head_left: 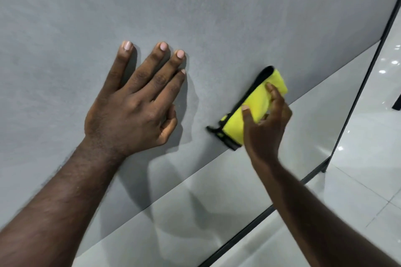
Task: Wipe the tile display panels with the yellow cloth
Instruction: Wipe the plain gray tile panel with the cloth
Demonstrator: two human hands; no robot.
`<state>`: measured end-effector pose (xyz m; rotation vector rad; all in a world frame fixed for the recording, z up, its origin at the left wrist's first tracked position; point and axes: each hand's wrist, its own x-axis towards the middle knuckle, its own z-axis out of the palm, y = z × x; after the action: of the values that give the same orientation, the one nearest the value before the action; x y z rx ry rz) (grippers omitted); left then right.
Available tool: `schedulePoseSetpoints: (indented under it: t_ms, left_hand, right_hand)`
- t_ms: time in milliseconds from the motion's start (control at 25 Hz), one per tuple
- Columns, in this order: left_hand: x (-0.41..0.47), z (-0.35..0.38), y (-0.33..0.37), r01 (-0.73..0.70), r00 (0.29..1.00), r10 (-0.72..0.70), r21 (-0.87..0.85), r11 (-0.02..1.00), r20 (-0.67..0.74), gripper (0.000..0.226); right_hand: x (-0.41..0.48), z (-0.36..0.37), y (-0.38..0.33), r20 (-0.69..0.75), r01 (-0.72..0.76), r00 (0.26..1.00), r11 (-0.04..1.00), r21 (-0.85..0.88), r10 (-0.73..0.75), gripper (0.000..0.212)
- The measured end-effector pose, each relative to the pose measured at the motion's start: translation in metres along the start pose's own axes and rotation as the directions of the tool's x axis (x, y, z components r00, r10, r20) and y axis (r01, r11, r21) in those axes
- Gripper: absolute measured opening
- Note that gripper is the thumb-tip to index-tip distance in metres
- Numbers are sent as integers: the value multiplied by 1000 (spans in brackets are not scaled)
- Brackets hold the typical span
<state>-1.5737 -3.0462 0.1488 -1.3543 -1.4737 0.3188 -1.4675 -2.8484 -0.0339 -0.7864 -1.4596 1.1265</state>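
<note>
A large matte grey tile panel [195,6] fills most of the view. Below it lies a lighter, glossier grey panel [217,191], the seam between them running diagonally. My left hand [134,102] rests flat on the matte panel, fingers spread, holding nothing. To its right, my right hand [265,123] presses a folded yellow cloth [256,104] with black edging against the matte panel, just above the seam. Fingers cover part of the cloth.
A thin black metal frame [366,80] borders the panels on the right and along the bottom. Beyond it lies a glossy white tiled floor [373,158] with light reflections. A small dark object [397,103] shows at the far right edge.
</note>
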Motion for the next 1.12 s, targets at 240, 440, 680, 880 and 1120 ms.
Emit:
schedulePoseSetpoints:
  t_ms: [240, 440, 680, 880, 1120]
  left_hand:
    - [-20, -18, -15, 2, 997, 3, -66, 998, 73, 61]
    - [-64, -54, -68, 60, 998, -59, -37, 998, 29, 60]
    - [-88, -84, -121, 177, 981, -177, -4, 984, -74, 60]
    - [-98, -101, -154, 223, 969, -220, 12, 975, -116, 66]
    - [-101, -97, -150, 199, 978, -193, 73, 977, -80, 73]
  right_hand:
    - [-90, 10, -24, 128, -168, 978, 986, -3, 167, 78]
    - [-35, 32, -91, -33, 233, 972, 973, -6, -233, 62]
    - [-91, 48, -156, 149, 504, 858, 862, -56, -492, 58]
    - [-36, 55, -220, -38, 273, 959, 950, -154, -282, 63]
    - [-61, 65, -287, 200, 771, 633, 589, -241, -747, 63]
